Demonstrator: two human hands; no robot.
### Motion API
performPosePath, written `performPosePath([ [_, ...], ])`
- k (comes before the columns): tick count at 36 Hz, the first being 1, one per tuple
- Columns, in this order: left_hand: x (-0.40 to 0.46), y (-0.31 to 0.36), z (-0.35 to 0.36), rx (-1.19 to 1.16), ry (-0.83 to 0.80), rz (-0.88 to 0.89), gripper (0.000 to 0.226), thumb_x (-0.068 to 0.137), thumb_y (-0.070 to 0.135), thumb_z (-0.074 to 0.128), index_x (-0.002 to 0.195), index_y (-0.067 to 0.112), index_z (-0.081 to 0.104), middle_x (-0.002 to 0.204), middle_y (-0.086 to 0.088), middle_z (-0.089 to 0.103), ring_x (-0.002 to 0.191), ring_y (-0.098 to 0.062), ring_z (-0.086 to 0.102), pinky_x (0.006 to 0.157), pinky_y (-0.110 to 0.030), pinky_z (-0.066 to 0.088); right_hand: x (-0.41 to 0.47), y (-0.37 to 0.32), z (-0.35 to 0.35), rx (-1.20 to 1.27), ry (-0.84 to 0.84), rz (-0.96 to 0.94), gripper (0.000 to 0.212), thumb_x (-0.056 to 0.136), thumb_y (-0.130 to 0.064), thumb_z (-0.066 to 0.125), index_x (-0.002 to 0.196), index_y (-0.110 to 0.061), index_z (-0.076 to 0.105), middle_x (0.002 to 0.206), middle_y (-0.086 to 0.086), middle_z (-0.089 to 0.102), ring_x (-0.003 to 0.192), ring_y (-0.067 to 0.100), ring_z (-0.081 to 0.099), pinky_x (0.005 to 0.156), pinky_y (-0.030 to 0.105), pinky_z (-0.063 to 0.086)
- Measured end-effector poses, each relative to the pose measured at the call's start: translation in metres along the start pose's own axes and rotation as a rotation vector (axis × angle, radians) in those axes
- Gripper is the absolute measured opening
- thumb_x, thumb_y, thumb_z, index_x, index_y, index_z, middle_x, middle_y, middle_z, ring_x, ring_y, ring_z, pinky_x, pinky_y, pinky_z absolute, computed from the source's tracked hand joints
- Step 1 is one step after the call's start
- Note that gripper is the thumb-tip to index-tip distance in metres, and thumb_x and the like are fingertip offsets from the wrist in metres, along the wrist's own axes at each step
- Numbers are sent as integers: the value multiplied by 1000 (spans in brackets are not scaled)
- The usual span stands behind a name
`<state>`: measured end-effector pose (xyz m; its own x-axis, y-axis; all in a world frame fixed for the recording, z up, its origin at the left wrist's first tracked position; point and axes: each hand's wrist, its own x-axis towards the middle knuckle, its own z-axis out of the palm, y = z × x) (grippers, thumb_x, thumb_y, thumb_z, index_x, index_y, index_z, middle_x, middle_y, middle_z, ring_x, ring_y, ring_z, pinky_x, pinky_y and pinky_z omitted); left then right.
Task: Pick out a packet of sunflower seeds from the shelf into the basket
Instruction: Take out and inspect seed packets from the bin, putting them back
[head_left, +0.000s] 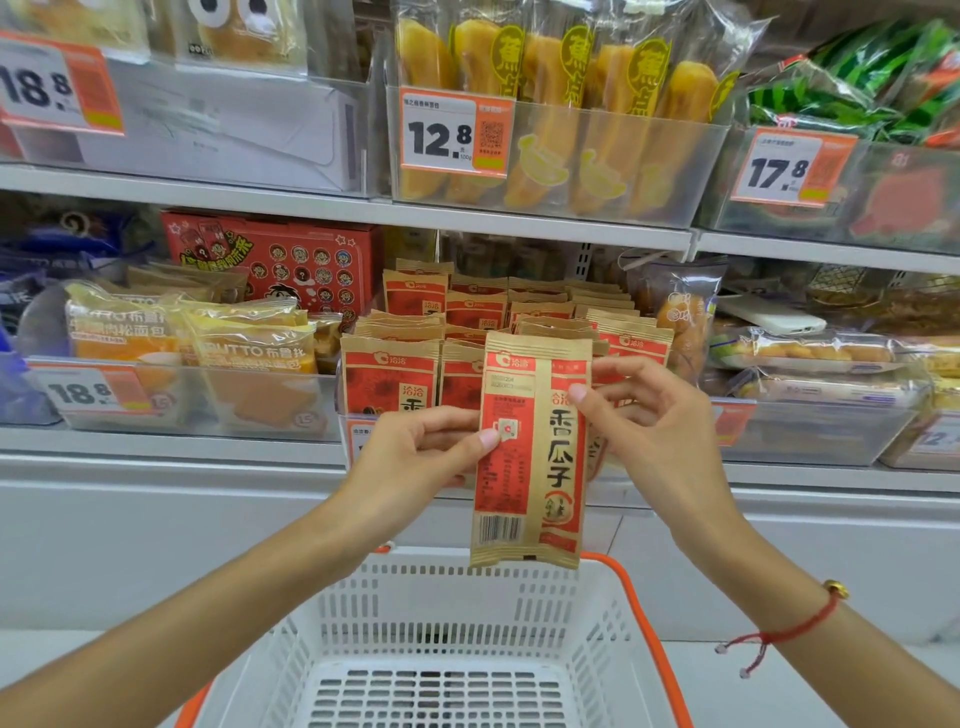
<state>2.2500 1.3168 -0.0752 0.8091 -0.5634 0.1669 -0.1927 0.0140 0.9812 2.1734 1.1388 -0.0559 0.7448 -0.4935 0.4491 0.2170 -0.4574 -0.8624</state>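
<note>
White plastic basket (441, 623) waits below us; we judge a straight lowering best. Sunflower-seed packet (530, 452) hangs upright above its far rim, clear of the shelf (171, 447), long axis vertical, barcode end down. Left hand (415, 452) and right hand (639, 415) each pinch a side edge.

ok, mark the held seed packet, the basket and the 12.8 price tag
held seed packet (540, 467): head view, middle of its printed face.
basket (415, 597): head view, white far wall.
12.8 price tag (441, 137): head view, on the numerals.
</note>
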Motion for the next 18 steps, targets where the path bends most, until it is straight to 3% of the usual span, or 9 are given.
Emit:
performPosePath([
  [5,3,4,-2,-115,136,29,12,88,21,66,99,23,70,90,4,77,80,-8,73,67,-17,56,-4,-2,5,-32,-123,-2,26,81,-24,75,103,-26,62,82,-8,65,74,8,63,67,23,55],
  [11,5,8,-7,-218,248,39,11,92,23,62,101,26,67,86,8,77,80,-5,72,64,-11,54,-6,-2,6,-65,-263,-53,35,83,-12,73,106,-37,62,89,-3,67,80,12,64,71,25,56],
  [18,6,6,-7,-217,231,-9,11,90,25,64,101,27,65,87,9,77,83,-6,73,69,-16,57,-5,-7,1,47,-262,11,39,81,-3,72,104,-33,67,83,4,67,66,-3,62,55,12,51],
])
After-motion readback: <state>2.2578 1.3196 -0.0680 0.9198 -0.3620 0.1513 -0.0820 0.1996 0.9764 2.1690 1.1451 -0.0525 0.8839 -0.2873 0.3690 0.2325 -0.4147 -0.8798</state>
